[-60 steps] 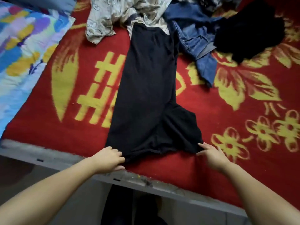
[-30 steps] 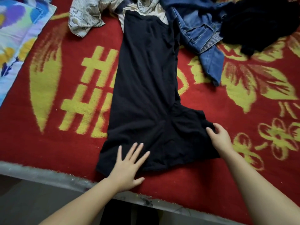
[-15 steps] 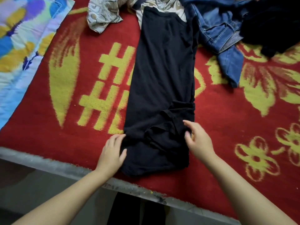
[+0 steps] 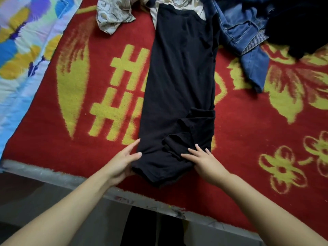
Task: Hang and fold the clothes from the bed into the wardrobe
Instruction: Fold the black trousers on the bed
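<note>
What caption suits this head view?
Both hands flatten a folded black garment on the red blanket.

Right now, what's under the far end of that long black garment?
The black garment lies on a red blanket; its far end overlaps a pale patterned garment. How far that reaches underneath is hidden.

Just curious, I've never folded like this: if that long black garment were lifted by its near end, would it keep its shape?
Probably not. The black garment looks floppy: its folded-in flap wrinkles under the right hand. It likely weighs little, since it lies thin on the red blanket. The left hand at its edge suggests that it needs steadying.
</note>
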### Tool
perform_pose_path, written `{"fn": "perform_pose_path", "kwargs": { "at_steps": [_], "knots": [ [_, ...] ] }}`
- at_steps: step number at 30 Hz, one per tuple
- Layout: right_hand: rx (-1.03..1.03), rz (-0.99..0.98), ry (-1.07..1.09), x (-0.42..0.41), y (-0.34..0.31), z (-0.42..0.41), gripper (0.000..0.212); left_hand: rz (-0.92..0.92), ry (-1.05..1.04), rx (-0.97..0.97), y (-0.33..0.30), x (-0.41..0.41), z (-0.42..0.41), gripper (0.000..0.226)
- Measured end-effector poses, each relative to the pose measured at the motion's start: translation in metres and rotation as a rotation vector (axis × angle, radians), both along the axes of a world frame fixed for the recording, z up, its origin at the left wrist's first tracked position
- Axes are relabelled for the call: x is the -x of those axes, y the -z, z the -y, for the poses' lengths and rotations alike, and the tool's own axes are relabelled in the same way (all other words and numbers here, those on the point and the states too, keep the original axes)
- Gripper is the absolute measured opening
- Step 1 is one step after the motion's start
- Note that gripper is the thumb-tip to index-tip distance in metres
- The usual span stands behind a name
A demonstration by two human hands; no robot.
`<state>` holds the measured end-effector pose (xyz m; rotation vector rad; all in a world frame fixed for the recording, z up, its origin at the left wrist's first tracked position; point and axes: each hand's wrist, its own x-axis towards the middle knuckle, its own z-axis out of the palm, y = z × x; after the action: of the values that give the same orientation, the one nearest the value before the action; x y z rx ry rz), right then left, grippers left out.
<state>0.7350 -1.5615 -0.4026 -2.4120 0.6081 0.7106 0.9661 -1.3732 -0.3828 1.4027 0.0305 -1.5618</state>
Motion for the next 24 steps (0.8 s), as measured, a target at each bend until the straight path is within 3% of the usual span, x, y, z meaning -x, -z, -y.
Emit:
{"fn": "perform_pose_path", "kwargs": {
  "at_steps": [2, 4, 8, 11, 13, 14, 16, 18, 20, 24],
  "knots": [
    [-0.194, 0.111, 0.230, -0.015, -0.023, 0.030, 0.054, -0.079, -0.111, -0.017, -0.011, -0.015, 0.025, 0.042],
    [-0.217, 0.146, 0.342, -0.035, -0.044, 0.069, 0.043, -0.130, -0.268, -0.066, -0.021, -0.032, 0.059, 0.022],
    [-0.106, 0.186, 0.492, -0.084, -0.055, 0.140, 0.037, -0.207, -0.535, -0.089, -0.027, -0.067, 0.144, 0.021],
    [0.221, 0.303, 0.716, -0.115, -0.046, 0.163, 0.040, -0.096, -0.499, -0.069, -0.017, -0.083, 0.196, 0.025],
    [0.462, 0.386, 0.655, -0.125, -0.038, 0.154, 0.044, 0.228, -0.329, -0.084, -0.004, -0.082, 0.210, 0.041],
    [0.506, 0.432, 0.547, -0.126, -0.032, 0.143, 0.047, 0.517, -0.176, -0.058, 0.004, -0.079, 0.209, 0.048],
    [0.532, 0.446, 0.279, -0.120, -0.015, 0.110, 0.058, 1.115, 0.337, 0.170, 0.024, -0.065, 0.194, 0.064],
    [0.544, 0.314, 0.061, -0.103, 0.006, 0.083, 0.077, 1.458, 1.010, 0.325, 0.048, -0.055, 0.173, 0.088],
    [0.523, 0.130, -0.011, -0.081, 0.016, 0.075, 0.095, 1.600, 1.405, 0.255, 0.066, -0.050, 0.155, 0.105],
    [0.531, -0.052, 0.077, -0.082, 0.023, 0.090, 0.098, 1.633, 1.405, 0.048, 0.075, -0.051, 0.155, 0.107]
  ]
}}
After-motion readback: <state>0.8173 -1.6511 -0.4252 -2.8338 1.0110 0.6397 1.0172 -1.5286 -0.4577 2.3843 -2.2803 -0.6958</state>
